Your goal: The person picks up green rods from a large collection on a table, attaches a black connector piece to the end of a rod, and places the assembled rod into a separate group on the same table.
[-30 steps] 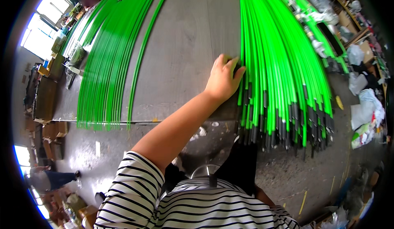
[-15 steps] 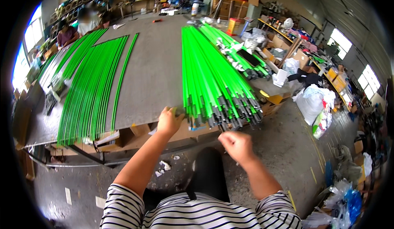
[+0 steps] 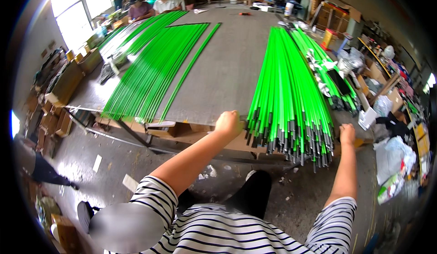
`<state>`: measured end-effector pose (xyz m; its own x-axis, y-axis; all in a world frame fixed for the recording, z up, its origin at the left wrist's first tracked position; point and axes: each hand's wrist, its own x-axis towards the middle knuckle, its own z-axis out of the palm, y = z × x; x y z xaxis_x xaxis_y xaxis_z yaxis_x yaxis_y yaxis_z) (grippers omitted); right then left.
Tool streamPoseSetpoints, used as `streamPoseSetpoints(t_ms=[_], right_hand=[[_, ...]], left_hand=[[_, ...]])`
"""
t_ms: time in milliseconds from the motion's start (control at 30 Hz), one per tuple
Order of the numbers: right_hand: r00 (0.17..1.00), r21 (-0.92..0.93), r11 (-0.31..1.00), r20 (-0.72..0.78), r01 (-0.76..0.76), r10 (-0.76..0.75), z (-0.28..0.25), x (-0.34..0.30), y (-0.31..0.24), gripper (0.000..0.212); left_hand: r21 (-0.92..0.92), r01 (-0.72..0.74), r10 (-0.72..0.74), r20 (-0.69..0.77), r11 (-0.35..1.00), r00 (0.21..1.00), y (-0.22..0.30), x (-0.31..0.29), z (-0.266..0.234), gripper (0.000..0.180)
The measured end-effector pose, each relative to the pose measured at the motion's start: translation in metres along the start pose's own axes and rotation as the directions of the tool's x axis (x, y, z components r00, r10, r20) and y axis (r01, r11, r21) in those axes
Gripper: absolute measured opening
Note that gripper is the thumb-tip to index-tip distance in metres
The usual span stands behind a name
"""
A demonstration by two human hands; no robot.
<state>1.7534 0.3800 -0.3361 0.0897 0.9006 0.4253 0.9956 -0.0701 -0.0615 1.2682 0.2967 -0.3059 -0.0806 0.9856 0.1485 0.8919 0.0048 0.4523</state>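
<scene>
A thick bundle of long green rods with black ends lies on the right part of the table, its near ends fanned out past the front edge. My left hand is closed at the table edge, just left of the black ends. On the bundle's right side my right hand is closed too, close to the table's right corner. What either hand grips, if anything, is hidden. To the left, a flat row of green rods lies side by side, with a single green rod apart from it.
The grey table carries wrapped green rods and a black phone-like slab at the right. Two people are at the far left end. White sacks stand right; a dark-trousered leg shows left.
My view has turned left, so the table appears farther right. My right hand has moved from below the black rod ends to the bundle's right side. My left hand stays by the table edge.
</scene>
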Motion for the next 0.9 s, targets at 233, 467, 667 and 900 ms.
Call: streamPoseSetpoints(t_ms=[233,467,667,900], right_hand=[[0.944,0.18,0.975,-0.277,-0.134,0.181,-0.006,0.004,0.018,0.021],[0.992,0.944,0.326,0.079,-0.044,-0.095,-0.138,-0.092,-0.255,0.023],[0.863,0.966,0.212,0.232,-0.15,-0.449,-0.116,-0.186,-0.388,0.019],[0.92,0.962,0.219,-0.07,0.165,-0.387,-0.118,-0.214,-0.432,0.007]], left_hand=[[-0.283,-0.151,0.118,-0.131,0.947,0.984,-0.003,0.002,0.032,0.036],[-0.815,0.571,0.086,0.564,-0.096,0.821,-0.077,-0.043,-0.025,0.017],[-0.612,0.589,0.29,0.522,-0.528,0.802,-0.1,-0.112,-0.051,0.02],[-0.573,0.551,0.284,0.491,-0.607,0.824,-0.107,-0.132,-0.068,0.022]])
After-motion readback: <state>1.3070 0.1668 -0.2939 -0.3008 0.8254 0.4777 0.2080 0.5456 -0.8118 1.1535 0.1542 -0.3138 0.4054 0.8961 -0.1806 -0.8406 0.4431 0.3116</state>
